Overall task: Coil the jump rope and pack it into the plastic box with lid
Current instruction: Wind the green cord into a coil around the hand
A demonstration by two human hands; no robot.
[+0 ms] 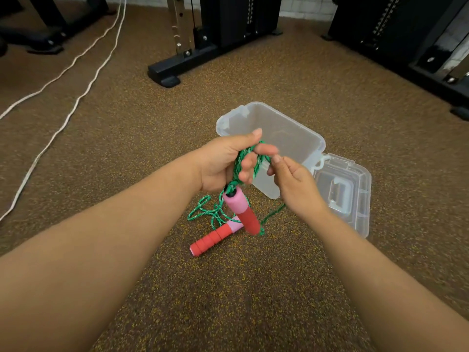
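My left hand (228,161) grips loops of the green jump rope (255,158) wound around its fingers. One pink-and-red handle (242,212) dangles below that hand. My right hand (291,181) pinches the rope close to the left fingers, and a strand trails down from it to the floor. The second handle (213,237) lies on the floor with loose green rope (203,212) beside it. The clear plastic box (228,123) stands open and empty just beyond my hands. Its clear lid (355,174) lies flat on the floor to the right of the box.
Brown speckled rubber flooring (228,288) spreads all around. Black gym machine bases (165,72) stand at the back centre, with more frames at the back right (418,47). Two white cords (63,123) run across the floor on the left.
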